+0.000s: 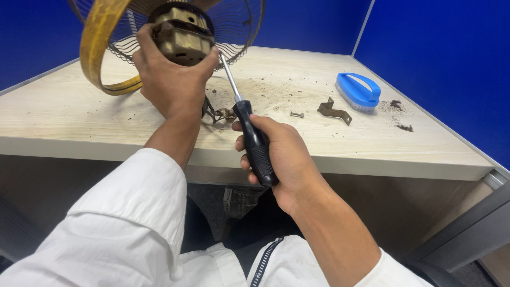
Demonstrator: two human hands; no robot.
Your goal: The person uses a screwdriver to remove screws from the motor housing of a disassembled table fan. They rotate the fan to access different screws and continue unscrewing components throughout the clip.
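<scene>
Your left hand point(169, 79) clamps fan motor point(182, 33) at 11 o'clock above desk point(297, 143); right hand point(276, 157) grips screwdriver point(249, 127), tip at motor's side, probably on screw. Step: unscrewing housing. Next: keep tip seated, steady motor.

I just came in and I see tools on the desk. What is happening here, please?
A person in white sleeves works on an old fan at a desk. The left hand grips the fan motor, with the wire guard behind it. The right hand holds a screwdriver, its tip set against the motor's side. On the dusty desk lie a loose screw, a metal bracket and a blue brush.
</scene>
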